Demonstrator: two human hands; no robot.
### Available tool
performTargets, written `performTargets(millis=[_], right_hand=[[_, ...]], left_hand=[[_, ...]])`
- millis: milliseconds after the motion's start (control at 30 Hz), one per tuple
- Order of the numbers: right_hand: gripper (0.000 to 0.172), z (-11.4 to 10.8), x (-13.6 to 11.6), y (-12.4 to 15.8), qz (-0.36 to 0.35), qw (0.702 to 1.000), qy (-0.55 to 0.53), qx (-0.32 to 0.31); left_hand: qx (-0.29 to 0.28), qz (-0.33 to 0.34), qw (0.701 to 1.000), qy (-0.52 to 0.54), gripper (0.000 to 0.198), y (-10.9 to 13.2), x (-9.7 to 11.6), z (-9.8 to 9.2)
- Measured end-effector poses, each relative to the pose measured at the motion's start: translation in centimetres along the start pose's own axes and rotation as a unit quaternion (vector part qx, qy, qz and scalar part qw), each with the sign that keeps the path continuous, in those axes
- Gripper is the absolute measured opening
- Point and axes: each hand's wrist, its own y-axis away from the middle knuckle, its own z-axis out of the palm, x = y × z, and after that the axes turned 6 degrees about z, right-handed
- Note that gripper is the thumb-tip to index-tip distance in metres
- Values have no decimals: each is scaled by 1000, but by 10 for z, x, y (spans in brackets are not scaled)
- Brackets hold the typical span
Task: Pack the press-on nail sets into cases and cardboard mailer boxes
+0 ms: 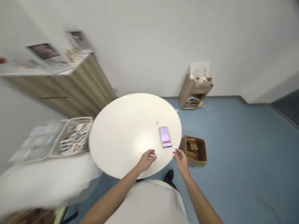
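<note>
My left hand [146, 160] hovers near the front of a round white table [121, 124], fingers apart and nothing in them. Over the table's right front edge is my right hand [180, 157], also empty, with thumb and fingers slightly parted. Between and beyond the two hands, a phone [165, 137] lies on the tabletop with its lit, pixelated screen facing up. Neither hand touches it. A tiny pale object [157, 123] lies just past its far end, too small to name.
Left of the table, a woven basket [90, 119] holds many small packets beside clear plastic packaging [42, 140]. A wooden cabinet [88, 84] stands behind. An open cardboard box [202, 163] and a small wooden shelf unit [184, 90] stand on the blue floor [233, 149].
</note>
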Motion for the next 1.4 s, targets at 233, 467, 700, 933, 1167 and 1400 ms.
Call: performTargets(millis=[233,467,700,933,1167,1400], right_hand=[[36,125,-12,40,17,969,88,-229],[35,196,-33,64,20,898,189,-397],[35,253,-36,51,10,838,244,-488],[34,322,-34,45,-22,792,267,-549],[32,413,-30,40,-90,782,318,-528],[33,509,-26,48,-269,707,442,-482]], left_hand=[[201,-12,977,75,35,73,-41,-83],[326,-64,938,97,37,126,-77,-125],[389,-97,913,75,41,159,-83,-152],[456,-131,880,35,37,169,-96,-207],[440,-143,877,-131,35,150,-109,-297],[396,-187,872,-217,32,116,-126,-378]])
